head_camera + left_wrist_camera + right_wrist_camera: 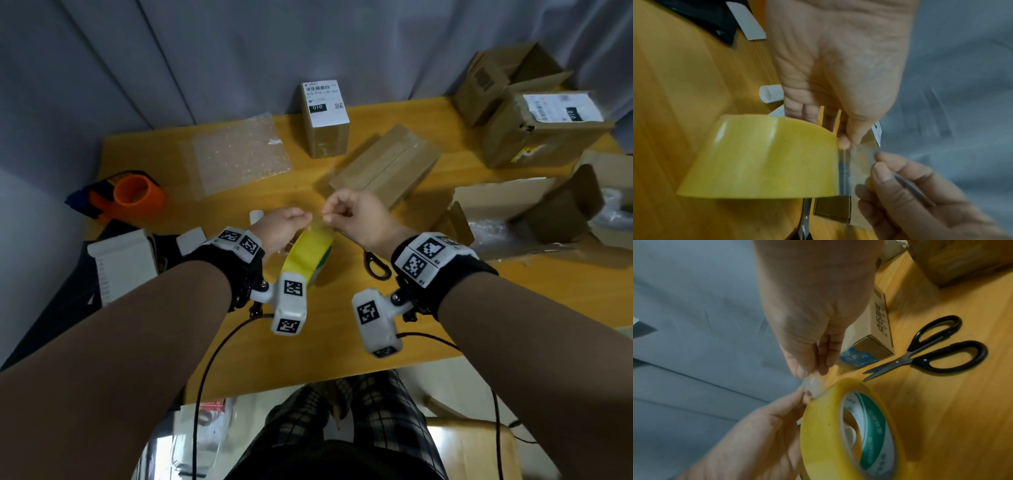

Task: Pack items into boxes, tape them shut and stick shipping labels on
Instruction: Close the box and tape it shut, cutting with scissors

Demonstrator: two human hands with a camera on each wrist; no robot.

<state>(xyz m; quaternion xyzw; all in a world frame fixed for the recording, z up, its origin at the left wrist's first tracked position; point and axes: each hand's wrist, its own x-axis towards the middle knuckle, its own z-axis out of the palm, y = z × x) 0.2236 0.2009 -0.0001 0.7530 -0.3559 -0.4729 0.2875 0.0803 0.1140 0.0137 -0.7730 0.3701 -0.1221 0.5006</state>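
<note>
Grey curtain [239, 51] hanging behind the yellow wooden worktop [342, 325], plaid trousers [376, 411] below its near edge, black cables [212, 359] trailing from the wrist cameras, and a wooden stool [472, 442] at lower right.

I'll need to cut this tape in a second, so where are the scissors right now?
The scissors lie flat on the wooden table, just right of the yellow tape roll and under the right hand, beside a small cardboard box.
</note>
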